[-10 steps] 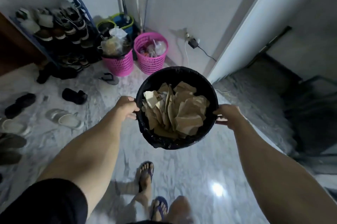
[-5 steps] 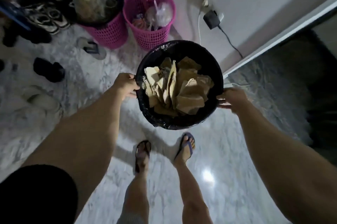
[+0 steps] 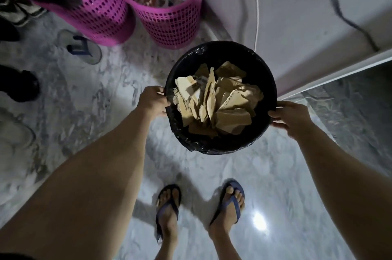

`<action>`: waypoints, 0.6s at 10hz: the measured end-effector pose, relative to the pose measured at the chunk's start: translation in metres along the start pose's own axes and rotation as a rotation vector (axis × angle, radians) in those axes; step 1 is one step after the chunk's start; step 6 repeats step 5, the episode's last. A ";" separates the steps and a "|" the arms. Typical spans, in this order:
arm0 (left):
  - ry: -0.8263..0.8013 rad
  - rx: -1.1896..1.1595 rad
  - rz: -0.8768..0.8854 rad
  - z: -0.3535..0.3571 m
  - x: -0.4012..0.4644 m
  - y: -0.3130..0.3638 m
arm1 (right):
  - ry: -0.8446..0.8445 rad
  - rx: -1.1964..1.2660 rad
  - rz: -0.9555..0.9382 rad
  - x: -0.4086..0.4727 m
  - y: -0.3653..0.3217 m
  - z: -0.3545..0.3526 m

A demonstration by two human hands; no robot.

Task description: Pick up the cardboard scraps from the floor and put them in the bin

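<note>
Marble floor [image 3: 89, 111], pale and veined, across the whole view; no loose brown pieces visible on any part of it. White wall [image 3: 297, 33] at upper right, with a dark cable [image 3: 339, 14] trailing down it and a white cord [image 3: 257, 5] beside.

Two pink baskets [image 3: 169, 24] against the wall at the top, holding plastic rubbish, just beyond the bin.

Bin [image 3: 265, 77], black and lined with a black bag, held up off the floor between the two arms, above and ahead of the feet in blue flip-flops [image 3: 229, 202].

Cardboard scraps [image 3: 218, 103] heaped inside the bin, torn and crumpled, filling most of its mouth and staying below the rim.

Left hand [image 3: 152, 100] at the bin's left rim, fingers curled over the edge in a firm hold. Right hand [image 3: 290, 117] at the right rim, thumb on top and fingers wrapped under, likewise gripping.

A stray sandal [image 3: 82, 46] and dark shoes [image 3: 19, 81] at the left edge, well apart from the bin.

By the look of it, gathering done: scraps all in. Step in hand, most likely carrying or placing the loaded bin. Next move: an even lowering with both grips level, so as not to tip the heap, onto bare floor near the pink baskets, then letting go on both sides.
</note>
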State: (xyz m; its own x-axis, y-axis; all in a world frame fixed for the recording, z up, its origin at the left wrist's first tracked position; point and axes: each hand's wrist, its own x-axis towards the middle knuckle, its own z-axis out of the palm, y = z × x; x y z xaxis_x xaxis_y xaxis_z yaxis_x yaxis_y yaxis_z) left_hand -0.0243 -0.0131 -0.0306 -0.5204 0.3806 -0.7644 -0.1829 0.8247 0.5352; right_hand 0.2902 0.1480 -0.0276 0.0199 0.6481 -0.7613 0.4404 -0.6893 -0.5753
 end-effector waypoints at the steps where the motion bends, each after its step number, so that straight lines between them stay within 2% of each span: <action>1: -0.017 -0.008 0.016 0.002 0.015 0.002 | -0.008 -0.008 -0.011 0.014 -0.007 0.004; 4: -0.009 0.043 0.026 0.008 0.032 0.015 | 0.008 -0.082 0.010 0.036 -0.018 0.003; 5: 0.137 0.173 0.088 0.016 0.022 0.019 | 0.114 -0.170 -0.048 0.034 -0.015 0.005; 6: 0.137 0.173 0.088 0.016 0.022 0.019 | 0.114 -0.170 -0.048 0.034 -0.015 0.005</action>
